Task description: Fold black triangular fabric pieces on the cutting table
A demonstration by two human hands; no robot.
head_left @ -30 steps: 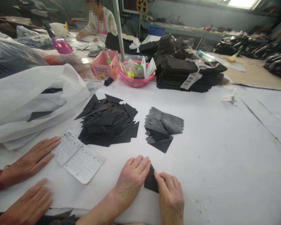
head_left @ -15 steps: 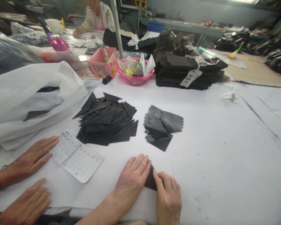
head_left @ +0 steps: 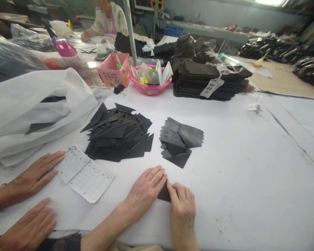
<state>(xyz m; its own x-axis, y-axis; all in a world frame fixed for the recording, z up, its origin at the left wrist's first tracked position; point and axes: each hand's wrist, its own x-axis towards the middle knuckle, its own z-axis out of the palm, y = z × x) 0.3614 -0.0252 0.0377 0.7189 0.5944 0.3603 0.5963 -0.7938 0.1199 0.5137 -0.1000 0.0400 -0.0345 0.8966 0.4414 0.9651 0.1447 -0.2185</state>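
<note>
1. The left hand (head_left: 146, 188) lay flat on the white bench (head_left: 238, 167), fingers straight and together, their tips pressing the left edge of a small black piece (head_left: 163, 194).
2. The right hand (head_left: 181, 212) rested just beside it, fingers curled down onto the same black piece from the right; whether it pinched the piece or only pressed on it could not be told.
3. The black piece sat between the two hands, flat on the bench, mostly hidden under the fingertips, with only a dark wedge showing.
4. Just beyond the hands lay a small heap of grey felt pieces (head_left: 181, 136) with two black triangles at its near edge.
5. Left of that heap, close beside it, was a larger pile of black triangles (head_left: 117, 134), loosely fanned.
6. Near the left hand, further left, lay a printed paper sheet (head_left: 85, 174) with a grid.
7. Another person's two hands lay palm down at the left edge: one hand (head_left: 32, 177) touching the sheet's corner, the other hand (head_left: 28, 228) nearer the bench edge.
8. A big white bag (head_left: 34, 104) lay beyond them.
9. Further back stood a pink box (head_left: 113, 71), a pink bowl (head_left: 150, 89) of small items, and a stack of black sheets (head_left: 209, 82) with a paper tag.
</note>
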